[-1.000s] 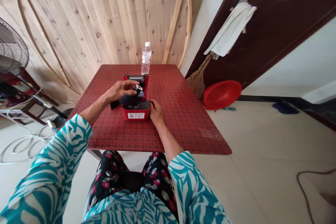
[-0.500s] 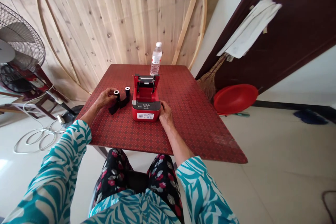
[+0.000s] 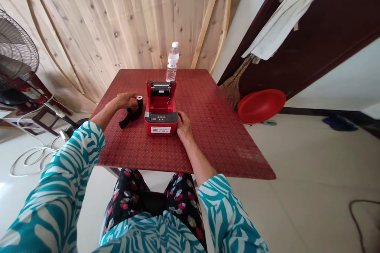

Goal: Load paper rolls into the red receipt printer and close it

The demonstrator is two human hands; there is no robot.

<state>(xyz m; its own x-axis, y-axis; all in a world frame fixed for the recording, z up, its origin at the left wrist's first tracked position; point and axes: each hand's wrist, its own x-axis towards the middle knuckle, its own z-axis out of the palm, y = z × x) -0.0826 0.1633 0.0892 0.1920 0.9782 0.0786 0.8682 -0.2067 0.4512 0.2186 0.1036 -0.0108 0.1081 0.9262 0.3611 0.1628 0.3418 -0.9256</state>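
A small red printer with its lid raised stands on the red patterned table. My right hand rests against the printer's right front corner, fingers curled on its side. My left hand lies on the table to the left of the printer, fingers closed over a black ribbon with two spools. One spool stands upright right beside the printer; the ribbon trails toward me.
A water bottle stands at the table's far edge behind the printer. A round wooden tabletop leans on the wall. A fan and cables sit at left; a red basin and broom at right by the door.
My left hand carried the black ribbon spools from over the printer's open bay down to the table at its left. The right hand stayed at the printer.
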